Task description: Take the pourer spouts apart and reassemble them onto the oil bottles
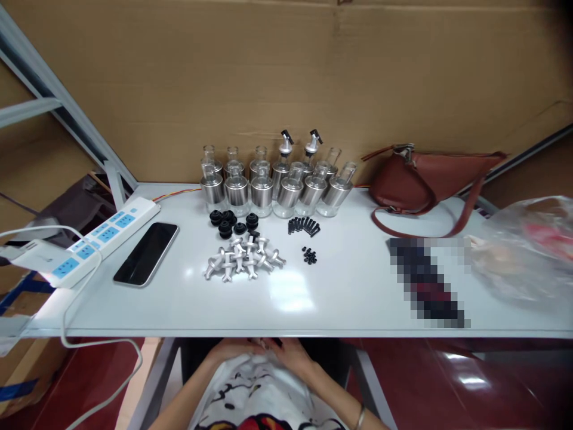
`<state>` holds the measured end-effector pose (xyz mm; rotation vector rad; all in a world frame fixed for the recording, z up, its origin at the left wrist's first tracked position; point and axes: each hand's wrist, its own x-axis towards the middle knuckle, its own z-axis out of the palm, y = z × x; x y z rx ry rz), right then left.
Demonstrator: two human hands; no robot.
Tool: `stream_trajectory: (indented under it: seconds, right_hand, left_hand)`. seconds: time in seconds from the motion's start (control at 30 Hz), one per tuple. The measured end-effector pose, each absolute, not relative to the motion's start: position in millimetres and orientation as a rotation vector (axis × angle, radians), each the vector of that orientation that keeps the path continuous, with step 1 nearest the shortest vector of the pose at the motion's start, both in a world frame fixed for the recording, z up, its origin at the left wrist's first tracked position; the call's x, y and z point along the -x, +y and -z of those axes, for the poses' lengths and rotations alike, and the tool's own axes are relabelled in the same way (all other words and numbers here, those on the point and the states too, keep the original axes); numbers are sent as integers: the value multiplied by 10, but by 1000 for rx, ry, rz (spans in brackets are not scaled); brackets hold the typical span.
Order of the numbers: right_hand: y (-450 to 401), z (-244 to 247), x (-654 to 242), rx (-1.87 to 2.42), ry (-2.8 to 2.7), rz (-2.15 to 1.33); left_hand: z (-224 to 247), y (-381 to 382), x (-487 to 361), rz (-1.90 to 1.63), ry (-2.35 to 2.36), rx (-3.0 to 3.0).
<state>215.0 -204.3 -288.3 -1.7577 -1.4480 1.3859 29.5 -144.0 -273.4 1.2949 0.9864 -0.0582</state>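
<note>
While the left hand (239, 347) and right hand (287, 352) rest close together below the edge of the table (349, 286), work seems paused between steps; I cannot tell whether either grips anything. Spouts (239, 261), stoppers (225, 229), sticks (305, 225) and bits (310, 257) lie grouped before the bottles (262, 192), two bearing pourers (286, 143). Reaching these parts would first call for raising a hand over that edge.

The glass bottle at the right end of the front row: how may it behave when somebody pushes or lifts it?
Pushed low, the glass bottle would probably slide before tipping, as its base looks broad; a push on the slender neck could tip it more easily. The bare glass might chip if knocked. The smooth metal sleeve may feel slippery.
</note>
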Motion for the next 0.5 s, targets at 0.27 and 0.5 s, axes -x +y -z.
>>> stream_trajectory:
  seconds: [0.27, 0.5]
  right_hand:
    - [-2093, 3010, -1967, 1824, -1109, -1476]
    - [-2082, 2946, -1981, 1745, -792, -1532]
  left_hand:
    - [2759, -1605, -545, -42, 1105, -1373]
    - [2715, -1610, -609, 5, 1091, -1437]
